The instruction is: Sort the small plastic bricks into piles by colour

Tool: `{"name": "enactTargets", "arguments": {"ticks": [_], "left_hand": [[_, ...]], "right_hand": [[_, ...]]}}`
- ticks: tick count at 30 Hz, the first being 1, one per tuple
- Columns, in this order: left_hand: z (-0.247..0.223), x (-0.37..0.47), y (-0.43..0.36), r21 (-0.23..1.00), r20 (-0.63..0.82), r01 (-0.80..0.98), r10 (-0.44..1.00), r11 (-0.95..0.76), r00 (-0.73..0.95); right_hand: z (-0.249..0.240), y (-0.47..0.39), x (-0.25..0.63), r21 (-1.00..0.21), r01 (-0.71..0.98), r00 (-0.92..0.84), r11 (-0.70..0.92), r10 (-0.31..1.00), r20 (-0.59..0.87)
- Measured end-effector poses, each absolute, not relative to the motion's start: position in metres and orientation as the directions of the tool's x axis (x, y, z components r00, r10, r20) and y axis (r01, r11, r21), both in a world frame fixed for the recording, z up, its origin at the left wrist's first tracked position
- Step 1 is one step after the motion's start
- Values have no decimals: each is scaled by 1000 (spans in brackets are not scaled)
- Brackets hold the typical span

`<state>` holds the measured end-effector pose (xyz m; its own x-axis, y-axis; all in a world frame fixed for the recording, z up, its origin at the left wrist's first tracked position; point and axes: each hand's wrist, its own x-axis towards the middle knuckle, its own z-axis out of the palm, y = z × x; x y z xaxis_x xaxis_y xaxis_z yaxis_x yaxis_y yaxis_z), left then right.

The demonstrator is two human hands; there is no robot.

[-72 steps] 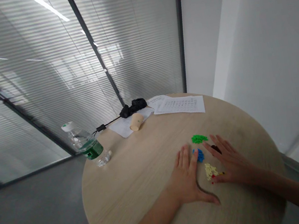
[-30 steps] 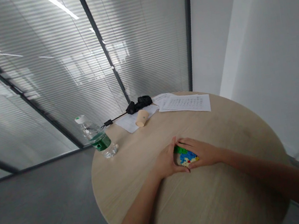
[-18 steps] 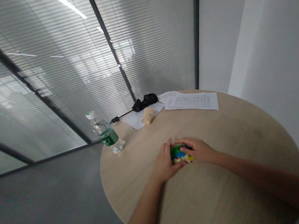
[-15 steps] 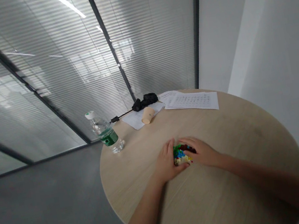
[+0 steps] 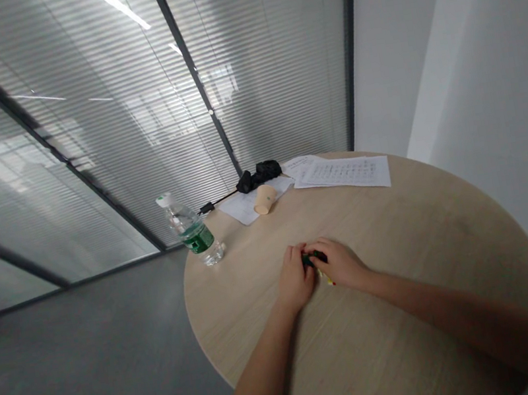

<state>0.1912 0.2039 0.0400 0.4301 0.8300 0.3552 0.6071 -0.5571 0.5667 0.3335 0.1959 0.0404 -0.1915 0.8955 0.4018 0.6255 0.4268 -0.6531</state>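
Observation:
A small heap of colourful little pieces (image 5: 308,260) lies on the round wooden table (image 5: 401,242), mostly hidden under my hands. Dark green ones show between my fingers, and a few yellow and red bits peek out below. They are too small to name more exactly. My left hand (image 5: 296,280) curls around the heap's left side, its fingers bent inward. From the right my right hand (image 5: 340,263) closes over the same heap, thumb and fingers drawn in. The fingertips of both hands meet at the far side of the pieces.
A water bottle (image 5: 199,238) with a green label stands near the table's left edge. Behind the hands a paper cup (image 5: 265,199) lies on its side by a paper sheet. A black bundle with a cable (image 5: 267,171) and printed sheets (image 5: 347,172) lie along the far edge.
My hands have drawn closer together and closed in over the colourful pieces, covering most of them. The view has shifted slightly.

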Motion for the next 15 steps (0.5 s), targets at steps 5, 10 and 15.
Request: {"name": "enactTargets", "arguments": {"ticks": [5, 10, 15], "left_hand": [[42, 176, 204, 759, 359, 497, 907, -420, 218], [43, 175, 196, 747, 304, 519, 908, -416, 290], [41, 180, 196, 803, 227, 484, 929, -349, 293]], "right_hand": [[38, 182, 352, -622, 630, -198, 465, 871, 450], [27, 173, 350, -377, 751, -383, 542, 823, 420], [26, 189, 321, -423, 727, -388, 541, 832, 396]]}}
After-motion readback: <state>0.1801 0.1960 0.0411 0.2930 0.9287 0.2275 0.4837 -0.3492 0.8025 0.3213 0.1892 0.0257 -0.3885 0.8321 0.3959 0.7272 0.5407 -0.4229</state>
